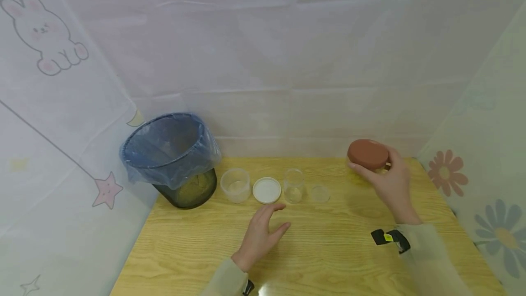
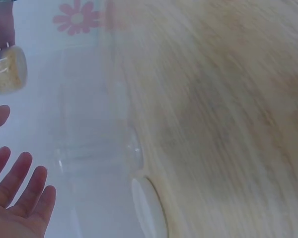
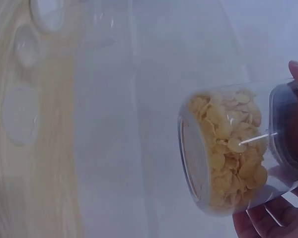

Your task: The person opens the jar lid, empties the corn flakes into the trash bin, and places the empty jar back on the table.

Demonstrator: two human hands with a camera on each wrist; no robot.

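Note:
My right hand grips a clear jar of cornflakes with a reddish-brown lid, held up at the table's far right. In the right wrist view the flakes fill much of the jar, and fingers wrap it near the lid end. My left hand is over the table's middle, thumb and fingers spread apart, holding nothing. Just beyond it are a white lid and a clear glass container. The left wrist view shows the left fingers extended, with part of the jar farther off.
A bin lined with a blue bag stands at the back left. Beside it is a clear plastic tub. A clear round lid lies right of the glass container. Fabric walls border the table.

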